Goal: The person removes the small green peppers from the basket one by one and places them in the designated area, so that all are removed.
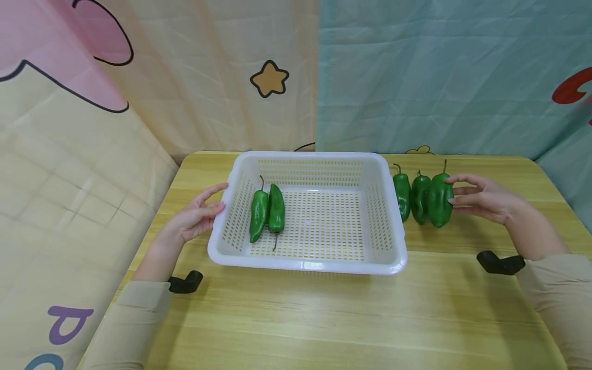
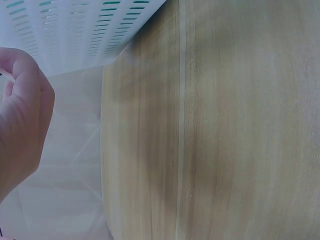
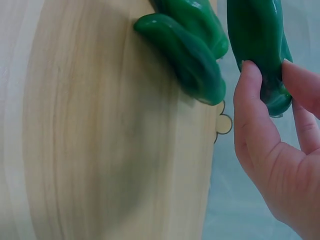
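Between its thumb and fingers, my right hand (image 1: 483,198) pinches a green pepper (image 1: 440,200). In the right wrist view this pepper (image 3: 257,40) appears raised above the table, with the thumb on one side and fingers on the other. Two more green peppers, one at the basket's side (image 1: 402,195) and one in the middle (image 1: 420,198), lie just left of it. My left hand (image 1: 196,216) holds the left rim of a white slotted plastic basket (image 1: 305,265); its fingertips are partly hidden. Inside the basket, toward the left, lie two green peppers, one stem-up (image 1: 259,216) and one stem-down (image 1: 276,210).
The basket stands on a light wooden table (image 1: 305,318) near its back edge. Behind hangs a printed curtain (image 1: 393,77), with another cloth panel (image 1: 69,205) along the left. Black wrist mounts, left (image 1: 186,282) and right (image 1: 500,262), sit at both cuffs.
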### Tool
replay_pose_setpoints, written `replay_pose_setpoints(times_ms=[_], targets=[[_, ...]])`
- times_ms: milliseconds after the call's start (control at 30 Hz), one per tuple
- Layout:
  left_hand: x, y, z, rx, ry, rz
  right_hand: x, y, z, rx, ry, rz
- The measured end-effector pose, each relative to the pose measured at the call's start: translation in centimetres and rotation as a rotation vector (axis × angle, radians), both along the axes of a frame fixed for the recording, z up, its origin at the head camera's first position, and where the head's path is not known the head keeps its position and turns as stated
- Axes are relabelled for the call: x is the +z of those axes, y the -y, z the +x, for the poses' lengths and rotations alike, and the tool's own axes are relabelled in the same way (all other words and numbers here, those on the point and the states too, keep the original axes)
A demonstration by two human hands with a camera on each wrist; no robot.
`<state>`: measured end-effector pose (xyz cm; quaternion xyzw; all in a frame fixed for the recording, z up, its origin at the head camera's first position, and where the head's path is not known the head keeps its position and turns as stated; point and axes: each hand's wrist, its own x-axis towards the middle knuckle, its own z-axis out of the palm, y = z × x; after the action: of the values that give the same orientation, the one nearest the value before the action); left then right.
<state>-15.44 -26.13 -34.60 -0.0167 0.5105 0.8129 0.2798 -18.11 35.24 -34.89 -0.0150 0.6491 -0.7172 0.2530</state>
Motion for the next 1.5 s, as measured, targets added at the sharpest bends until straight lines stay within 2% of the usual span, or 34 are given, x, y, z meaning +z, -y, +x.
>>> replay_pose_setpoints(times_ms=[267, 700, 1133, 1500], targets=[[0.0, 0.0, 0.0, 0.007, 0.002, -0.012, -1.3, -1.1, 0.0, -0.015, 0.041, -0.035], [-0.2, 0.1, 0.1, -0.001, -0.012, 0.023, -3.1, -2.5, -0.1, -0.059, 0.104, -0.007], [-0.2, 0.0, 0.0, 0.0, 0.003, 0.023, -3.9, -2.5, -1.0, -0.066, 0.135, 0.061], [-0.2, 0.0, 0.0, 0.007, 0.003, 0.006, -4.0, -2.0, -1.5, -0.097, 0.129, 0.016]])
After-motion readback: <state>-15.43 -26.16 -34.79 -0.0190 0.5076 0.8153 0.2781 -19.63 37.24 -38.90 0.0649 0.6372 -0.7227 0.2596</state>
